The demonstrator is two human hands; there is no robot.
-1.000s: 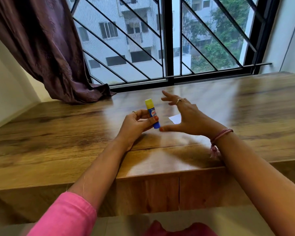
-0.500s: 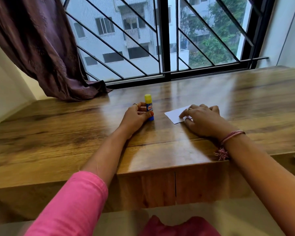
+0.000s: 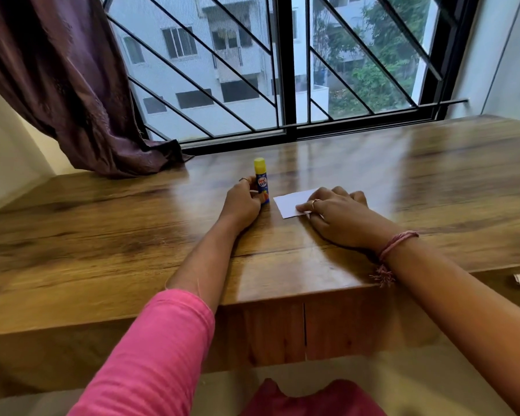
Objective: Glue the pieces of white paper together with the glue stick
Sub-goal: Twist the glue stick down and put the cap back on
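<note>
The right hand [image 3: 339, 217], raised a second ago, now presses flat on the paper [image 3: 291, 204] mid-desk, while the left hand [image 3: 243, 202] grasps the capped glue stick [image 3: 261, 181] upright beside it, so pressing seems underway

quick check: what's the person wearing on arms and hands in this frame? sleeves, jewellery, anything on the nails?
Left arm: a pink sleeve ends short of the wrist, forearm bare. The left hand has a ring on one finger. Right arm: no sleeve in view; a pink-red thread band circles the wrist, with a frayed tassel hanging from it. The right hand has a gold-coloured ring. Nail colour is too small to tell.
</note>
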